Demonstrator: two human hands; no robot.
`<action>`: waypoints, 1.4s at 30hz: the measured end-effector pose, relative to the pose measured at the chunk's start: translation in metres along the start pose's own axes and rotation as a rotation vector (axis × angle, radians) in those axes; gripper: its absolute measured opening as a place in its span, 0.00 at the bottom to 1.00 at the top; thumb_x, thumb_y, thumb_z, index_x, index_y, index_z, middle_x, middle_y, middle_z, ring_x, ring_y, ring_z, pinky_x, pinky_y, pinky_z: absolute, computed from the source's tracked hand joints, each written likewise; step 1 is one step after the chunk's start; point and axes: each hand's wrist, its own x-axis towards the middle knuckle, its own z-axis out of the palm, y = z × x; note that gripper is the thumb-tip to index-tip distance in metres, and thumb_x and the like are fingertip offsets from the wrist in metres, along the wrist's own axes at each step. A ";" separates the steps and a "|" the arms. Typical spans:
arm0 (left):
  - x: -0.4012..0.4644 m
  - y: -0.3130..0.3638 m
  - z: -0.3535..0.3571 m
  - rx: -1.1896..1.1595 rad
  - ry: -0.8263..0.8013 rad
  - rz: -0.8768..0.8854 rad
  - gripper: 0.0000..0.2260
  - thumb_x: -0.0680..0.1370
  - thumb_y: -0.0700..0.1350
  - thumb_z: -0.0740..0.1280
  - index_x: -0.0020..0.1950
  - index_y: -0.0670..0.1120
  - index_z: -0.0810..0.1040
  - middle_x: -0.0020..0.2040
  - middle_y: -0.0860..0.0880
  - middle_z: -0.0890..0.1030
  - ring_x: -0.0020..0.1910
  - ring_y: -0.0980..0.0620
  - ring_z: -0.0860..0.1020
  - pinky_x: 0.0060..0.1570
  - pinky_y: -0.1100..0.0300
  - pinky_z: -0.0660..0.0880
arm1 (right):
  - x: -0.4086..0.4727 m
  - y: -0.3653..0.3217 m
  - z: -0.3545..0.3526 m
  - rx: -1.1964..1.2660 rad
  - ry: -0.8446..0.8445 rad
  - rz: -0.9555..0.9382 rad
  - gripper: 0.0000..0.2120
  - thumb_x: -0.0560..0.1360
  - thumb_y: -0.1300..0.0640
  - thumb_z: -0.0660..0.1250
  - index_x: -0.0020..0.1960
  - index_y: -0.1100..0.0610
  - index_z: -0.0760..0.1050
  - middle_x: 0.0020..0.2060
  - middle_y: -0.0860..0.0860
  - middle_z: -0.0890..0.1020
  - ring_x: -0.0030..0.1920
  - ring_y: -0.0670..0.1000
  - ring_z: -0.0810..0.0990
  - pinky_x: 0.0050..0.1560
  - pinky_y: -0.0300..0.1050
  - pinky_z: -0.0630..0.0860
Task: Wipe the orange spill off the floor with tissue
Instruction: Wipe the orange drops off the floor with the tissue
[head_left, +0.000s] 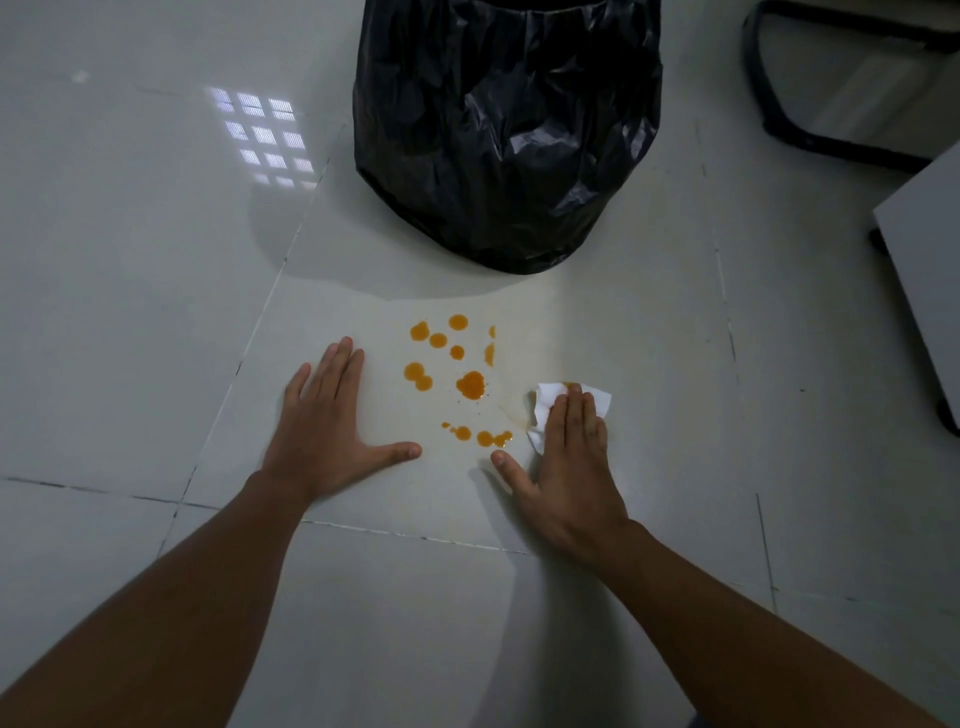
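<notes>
Orange spill (470, 384) lies as a scatter of round drops on a pale floor tile (363, 571), between the person's 2 hands and just in front of a bin lined with a black bag (506, 130). To the right of the drops a faint orange smear runs across the tile toward a white tissue (545, 410), which is crumpled and shows an orange stain along its far edge. The right hand (569, 467) lies flat on the tissue, fingers (576, 415) together and straight, pressing it to the floor rather than pinching it; the thumb points left toward the lowest row of drops. The left hand (324, 421) rests palm-down on the bare tile just left of the spill, its grip spread flat and holding nothing, thumb stretched right. Both forearms reach in from the bottom corners. At the top right stands a black tubular frame (831, 78), and a grey panel (930, 275) juts in from the right edge.
</notes>
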 end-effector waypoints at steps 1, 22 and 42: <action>0.000 0.000 0.000 0.002 0.002 0.000 0.62 0.61 0.84 0.53 0.81 0.41 0.51 0.83 0.44 0.50 0.82 0.49 0.48 0.79 0.45 0.49 | 0.001 -0.001 0.001 0.011 0.002 0.006 0.50 0.73 0.25 0.46 0.79 0.57 0.33 0.79 0.53 0.35 0.78 0.51 0.33 0.76 0.49 0.35; 0.000 0.000 0.002 0.015 0.005 0.000 0.60 0.63 0.83 0.52 0.81 0.41 0.51 0.83 0.44 0.50 0.82 0.49 0.47 0.79 0.44 0.48 | 0.042 0.002 -0.017 -0.007 -0.113 -0.211 0.44 0.76 0.28 0.44 0.80 0.55 0.38 0.80 0.50 0.38 0.78 0.49 0.35 0.76 0.47 0.37; 0.000 0.000 -0.005 -0.030 -0.120 0.008 0.65 0.58 0.86 0.49 0.81 0.42 0.40 0.83 0.45 0.39 0.81 0.50 0.38 0.80 0.46 0.40 | -0.014 0.032 -0.016 -0.160 -0.084 -0.350 0.40 0.78 0.31 0.47 0.81 0.54 0.41 0.80 0.48 0.42 0.79 0.47 0.39 0.79 0.49 0.45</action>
